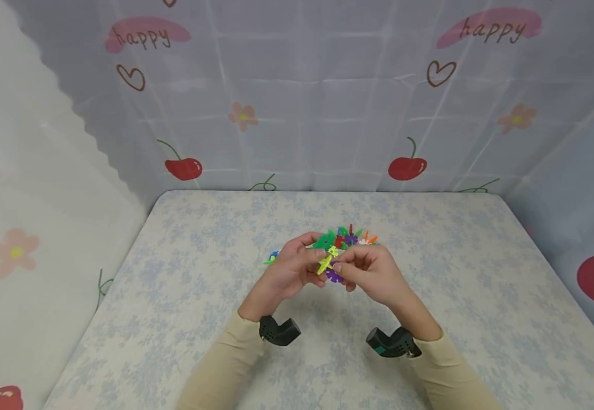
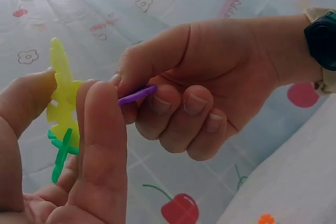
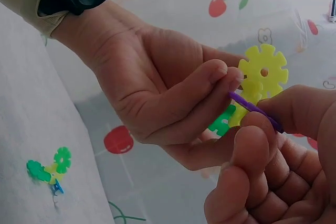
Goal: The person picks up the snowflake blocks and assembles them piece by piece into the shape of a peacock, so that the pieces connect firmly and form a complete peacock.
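My left hand (image 1: 293,267) pinches a small assembly of yellow notched plastic discs (image 3: 264,71), with green discs (image 2: 62,153) joined at its lower end. Thumb and fingers of my right hand (image 1: 376,274) hold a purple notched disc (image 3: 254,109). The purple disc's edge is up against the left fingertips, beside the yellow discs. Whether purple and yellow are joined is hidden by the fingers. Both hands are raised over the table, close together.
Just beyond the hands lies a heap of mixed-colour discs (image 1: 351,239), partly hidden. To the left is a small blue and green piece (image 1: 273,257). A green, yellow and blue assembly (image 3: 51,170) lies on the patterned tabletop (image 1: 199,239). A printed curtain (image 1: 302,114) stands behind.
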`<state>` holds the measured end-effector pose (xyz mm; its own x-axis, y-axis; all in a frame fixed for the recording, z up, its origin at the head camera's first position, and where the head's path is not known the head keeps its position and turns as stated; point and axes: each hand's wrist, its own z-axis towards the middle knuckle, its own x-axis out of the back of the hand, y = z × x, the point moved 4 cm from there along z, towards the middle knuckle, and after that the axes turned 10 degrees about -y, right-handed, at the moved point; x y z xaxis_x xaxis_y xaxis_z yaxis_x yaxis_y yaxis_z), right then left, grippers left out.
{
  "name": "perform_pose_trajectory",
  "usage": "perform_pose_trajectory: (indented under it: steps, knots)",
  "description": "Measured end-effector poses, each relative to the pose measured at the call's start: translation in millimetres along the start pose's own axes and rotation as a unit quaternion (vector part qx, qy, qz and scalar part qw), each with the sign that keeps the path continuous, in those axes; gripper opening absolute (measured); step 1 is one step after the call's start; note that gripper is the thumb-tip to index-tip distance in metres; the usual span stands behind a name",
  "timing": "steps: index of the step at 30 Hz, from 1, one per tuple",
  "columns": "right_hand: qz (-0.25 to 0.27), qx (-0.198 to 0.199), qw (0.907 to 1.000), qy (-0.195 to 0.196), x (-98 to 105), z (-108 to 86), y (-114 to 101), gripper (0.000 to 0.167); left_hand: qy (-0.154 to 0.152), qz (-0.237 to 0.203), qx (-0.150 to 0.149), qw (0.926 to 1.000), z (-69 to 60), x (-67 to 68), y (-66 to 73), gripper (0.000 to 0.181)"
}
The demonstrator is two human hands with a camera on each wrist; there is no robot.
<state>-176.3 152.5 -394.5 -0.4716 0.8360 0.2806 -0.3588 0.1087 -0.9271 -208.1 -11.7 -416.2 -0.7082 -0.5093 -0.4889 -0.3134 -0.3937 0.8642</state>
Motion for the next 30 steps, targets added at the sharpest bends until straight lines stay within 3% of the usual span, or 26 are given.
perform_pose_trajectory:
  steps: [6, 9, 12, 15, 20, 25, 30]
  knots:
    - [-0.043, -0.003, 0.9991, 0.003, 0, -0.5, -5, 0.012, -0.016, 0.051, 0.023, 0.9983, -2.4, 6.8, 7.6, 0.099]
    - [-0.084, -0.026, 0.9955, 0.035, 4, -2.7, -8, 0.012, 0.002, 0.077, -0.001, 0.9971, -8.5, 12.7, 18.5, 0.117]
    - [-0.072, -0.048, 0.9921, 0.091, 9, -5.1, -7, 0.010, 0.025, 0.076, -0.047, 0.9956, -13.9, 16.3, 27.8, 0.116]
    - [0.015, -0.035, 0.9919, 0.122, 11, -5.5, -5, 0.010, 0.031, 0.078, -0.082, 0.9931, -14.1, 13.5, 29.4, 0.109]
    - [0.140, 0.010, 0.9850, 0.101, 5, -2.7, -2, 0.016, 0.052, 0.085, -0.122, 0.9876, -8.2, 4.9, 23.4, 0.098]
    - [0.146, 0.033, 0.9864, 0.068, -1, -0.9, -2, 0.019, 0.072, 0.093, -0.151, 0.9816, -5.8, -0.4, 19.8, 0.099]
    - [0.135, 0.047, 0.9872, 0.071, -5, -1.0, -8, 0.011, 0.076, 0.104, -0.165, 0.9779, -6.8, -2.0, 17.7, 0.088]
